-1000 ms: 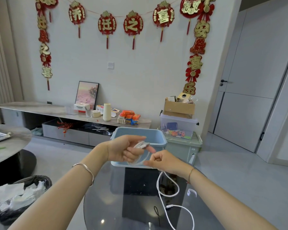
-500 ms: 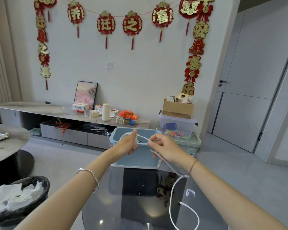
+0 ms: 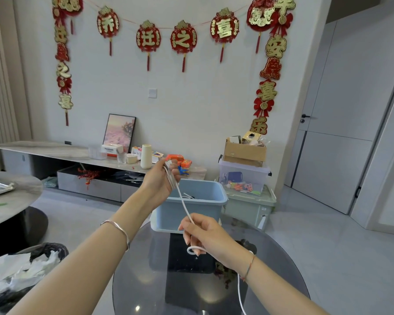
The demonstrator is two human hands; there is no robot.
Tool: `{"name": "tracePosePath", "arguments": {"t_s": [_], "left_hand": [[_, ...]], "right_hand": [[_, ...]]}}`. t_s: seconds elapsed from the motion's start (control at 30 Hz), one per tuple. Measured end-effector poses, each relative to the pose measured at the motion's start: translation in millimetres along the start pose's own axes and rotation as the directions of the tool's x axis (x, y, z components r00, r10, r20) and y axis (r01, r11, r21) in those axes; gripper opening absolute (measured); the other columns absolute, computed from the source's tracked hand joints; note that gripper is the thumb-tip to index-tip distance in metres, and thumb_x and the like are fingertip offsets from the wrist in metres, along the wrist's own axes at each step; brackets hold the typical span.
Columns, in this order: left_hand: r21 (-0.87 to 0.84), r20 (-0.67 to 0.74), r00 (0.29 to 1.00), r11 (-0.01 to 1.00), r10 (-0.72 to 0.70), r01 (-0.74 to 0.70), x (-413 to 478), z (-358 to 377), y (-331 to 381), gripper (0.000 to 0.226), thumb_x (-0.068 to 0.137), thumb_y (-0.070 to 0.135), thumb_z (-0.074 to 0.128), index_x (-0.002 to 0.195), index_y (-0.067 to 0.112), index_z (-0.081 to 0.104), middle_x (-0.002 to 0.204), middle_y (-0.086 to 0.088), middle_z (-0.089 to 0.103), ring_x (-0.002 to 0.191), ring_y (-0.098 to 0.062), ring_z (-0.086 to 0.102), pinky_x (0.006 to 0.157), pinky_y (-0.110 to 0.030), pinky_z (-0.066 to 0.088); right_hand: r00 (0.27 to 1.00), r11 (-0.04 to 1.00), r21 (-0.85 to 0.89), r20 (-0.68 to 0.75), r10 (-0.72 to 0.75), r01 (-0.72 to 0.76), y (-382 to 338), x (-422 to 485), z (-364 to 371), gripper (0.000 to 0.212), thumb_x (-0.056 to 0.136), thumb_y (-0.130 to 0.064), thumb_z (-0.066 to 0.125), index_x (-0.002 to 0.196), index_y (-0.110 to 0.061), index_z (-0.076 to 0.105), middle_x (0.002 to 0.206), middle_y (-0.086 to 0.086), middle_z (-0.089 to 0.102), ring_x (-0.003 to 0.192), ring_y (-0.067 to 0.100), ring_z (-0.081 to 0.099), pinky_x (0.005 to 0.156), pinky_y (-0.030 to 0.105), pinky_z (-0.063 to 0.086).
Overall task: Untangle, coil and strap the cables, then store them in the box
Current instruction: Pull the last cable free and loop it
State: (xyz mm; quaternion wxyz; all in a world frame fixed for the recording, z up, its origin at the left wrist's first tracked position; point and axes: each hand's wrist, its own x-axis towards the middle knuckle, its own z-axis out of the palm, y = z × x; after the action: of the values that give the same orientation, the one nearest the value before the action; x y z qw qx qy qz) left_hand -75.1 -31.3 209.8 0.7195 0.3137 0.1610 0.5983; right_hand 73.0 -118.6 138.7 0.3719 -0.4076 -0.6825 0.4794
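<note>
Above the round glass bench [image 3: 282, 258], left hand [image 3: 159, 185] fingers clamp thin white cable [image 3: 185, 206] coils; right hand [image 3: 205, 233] fingers pinch its light, limp, slippery run.

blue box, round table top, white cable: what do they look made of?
Blue box: likely moulded plastic, matte, with a rolled rim and even colour. Table top: probably dark tinted glass, glossy, mirroring lights and the box. White cable: seemingly a smooth rubbery jacket, bending softly between left hand and right hand.
</note>
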Motion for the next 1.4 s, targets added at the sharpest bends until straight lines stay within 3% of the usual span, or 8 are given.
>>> {"name": "tracePosePath", "arguments": {"t_s": [0.1,0.23,0.4,0.57,0.8,1.0,1.2,1.4], "left_hand": [[-0.022,0.035,0.998,0.998,-0.057,0.058,-1,-3,1,0.032,0.103,0.028,0.026,0.085,0.009,0.046,0.044,0.008,0.036,0.029,-0.002,0.030,0.033,-0.012,0.026],[0.017,0.050,0.995,0.996,-0.086,0.085,-3,-3,-4,0.034,0.104,0.028,0.024,0.091,0.007,0.048,0.044,0.007,0.035,0.028,-0.002,0.027,0.032,-0.013,0.024],[0.071,0.045,0.993,0.991,-0.113,0.109,-6,-4,-12,0.037,0.103,0.024,0.023,0.094,0.004,0.052,0.045,0.009,0.034,0.028,-0.002,0.026,0.031,-0.013,0.023],[0.076,0.042,0.986,0.985,-0.160,0.156,-8,2,-20,0.033,0.103,0.024,0.026,0.099,0.001,0.050,0.044,0.008,0.034,0.028,-0.002,0.026,0.031,-0.013,0.024],[0.138,0.112,0.975,0.974,-0.194,0.178,-13,19,-33,0.033,0.102,0.029,0.029,0.105,0.003,0.048,0.046,0.008,0.035,0.030,-0.002,0.028,0.033,-0.014,0.027],[0.076,0.110,0.981,0.986,-0.159,0.152,-13,18,-22,0.029,0.101,0.024,0.029,0.105,0.002,0.048,0.047,0.007,0.035,0.030,-0.003,0.028,0.034,-0.014,0.026],[-0.055,0.084,0.994,0.995,-0.075,0.080,-8,4,12,0.034,0.101,0.020,0.025,0.098,-0.001,0.051,0.046,0.007,0.036,0.029,-0.003,0.029,0.034,-0.011,0.023],[-0.073,0.132,0.977,0.982,-0.166,0.177,-14,1,3,0.043,0.102,0.026,0.029,0.119,-0.006,0.052,0.048,0.007,0.034,0.031,-0.005,0.026,0.036,-0.012,0.023]], "right_hand": [[1.000,0.989,-0.147,-0.010,-0.024,0.023,10,0,0,0.007,0.091,-0.016,0.061,0.097,-0.016,0.062,0.081,-0.001,0.064,0.065,0.010,0.056,0.064,0.017,0.048],[0.995,0.940,-0.333,-0.039,-0.089,0.071,26,-4,-5,0.043,0.087,-0.018,0.065,0.124,-0.036,0.052,0.122,-0.012,0.054,0.111,-0.005,0.049,0.091,0.003,0.036],[0.973,0.961,-0.251,-0.164,-0.164,0.119,34,-12,-29,0.029,0.090,-0.011,0.062,0.114,-0.028,0.062,0.111,-0.011,0.066,0.099,0.005,0.062,0.090,0.024,0.050],[0.951,0.947,-0.300,-0.241,-0.193,0.116,24,-17,-50,0.025,0.092,-0.015,0.059,0.092,-0.038,0.069,0.101,-0.013,0.072,0.060,0.016,0.054,0.055,0.019,0.045],[0.989,0.986,-0.160,-0.127,-0.075,0.055,0,4,-38,0.019,0.094,-0.029,0.055,0.108,-0.020,0.064,0.107,-0.004,0.071,0.106,0.006,0.062,0.104,0.030,0.042],[0.997,0.988,0.153,0.072,-0.033,0.022,-7,-3,-24,0.016,0.098,-0.024,0.049,0.097,-0.013,0.062,0.056,-0.004,0.046,0.042,0.009,0.039,0.057,0.022,0.049],[0.960,0.992,0.077,0.268,0.080,-0.105,15,-19,-32,0.028,0.099,-0.033,0.047,0.089,-0.013,0.063,0.056,-0.003,0.042,0.046,0.008,0.032,0.056,0.022,0.044],[0.985,0.989,0.039,0.104,0.136,-0.140,18,-6,-38,0.031,0.100,-0.036,0.042,0.085,-0.016,0.061,0.056,-0.004,0.029,0.049,0.010,0.021,0.046,0.019,0.022]]}}
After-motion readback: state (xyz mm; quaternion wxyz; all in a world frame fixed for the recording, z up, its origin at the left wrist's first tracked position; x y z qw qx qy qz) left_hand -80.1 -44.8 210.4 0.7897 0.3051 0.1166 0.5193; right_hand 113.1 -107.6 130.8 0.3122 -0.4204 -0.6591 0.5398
